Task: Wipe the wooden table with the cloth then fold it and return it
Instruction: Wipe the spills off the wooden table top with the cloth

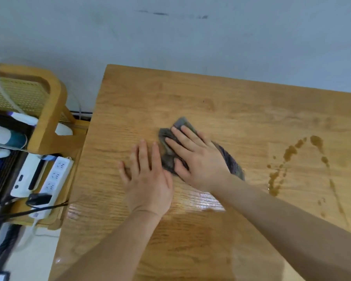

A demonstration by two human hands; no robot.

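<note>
A grey cloth (232, 162), bunched up, lies near the middle of the wooden table (221, 98). My right hand (195, 157) presses flat on top of the cloth with its fingers spread, covering most of it. My left hand (147, 173) rests palm down on the bare wood just left of the cloth, fingers apart, its fingertips close to the cloth's edge. Brown liquid spots and streaks (292, 159) sit on the table to the right of the cloth. A wet sheen (203, 199) shows on the wood below my hands.
A wooden chair with a woven back (49, 102) stands left of the table. On its seat lie a white power strip (55, 175), a white device, cables and other items. A pale wall runs behind the table.
</note>
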